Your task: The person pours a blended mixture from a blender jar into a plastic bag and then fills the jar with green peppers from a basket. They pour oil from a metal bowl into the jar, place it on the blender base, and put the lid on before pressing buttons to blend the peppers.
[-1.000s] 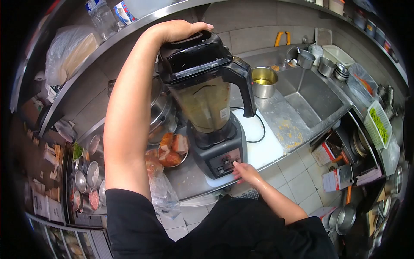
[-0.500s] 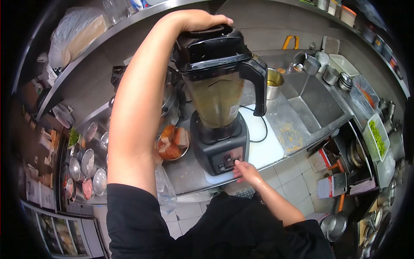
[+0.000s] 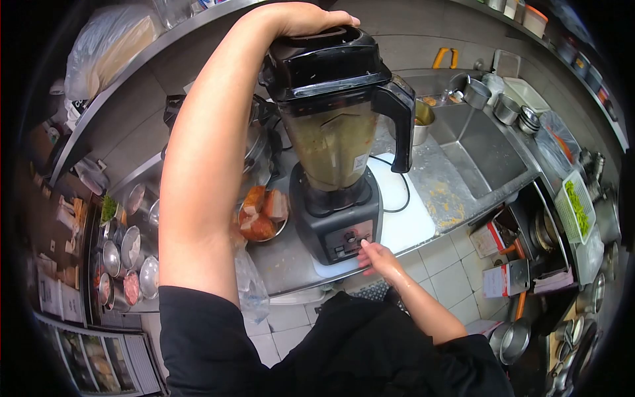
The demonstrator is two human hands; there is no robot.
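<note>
A blender stands on a white cutting board (image 3: 407,212), its jar (image 3: 331,149) holding a murky yellow-green mixture with small flecks. My left hand (image 3: 304,18) lies over the black lid (image 3: 324,63), one digit stretched out along the top; its other fingers are mostly hidden. At the front of the dark motor base (image 3: 314,228), my right hand (image 3: 380,258) touches the right side of the control panel (image 3: 350,239) with its thumb tip. The fingers of that hand are loosely bent and apart from the thumb. The black jar handle (image 3: 402,126) points right.
Left of the base is a bowl with reddish-orange chunks (image 3: 261,212). A power cord (image 3: 408,198) loops over the board. To the right are a metal pot (image 3: 423,122), a sink (image 3: 476,152) and a basket of green pieces (image 3: 575,208). Metal bowls (image 3: 149,276) stand at left.
The camera view has shifted slightly, so the lid and my left hand sit a little higher. Both hands keep their places on the blender. The mixture's visible pattern differs slightly.
</note>
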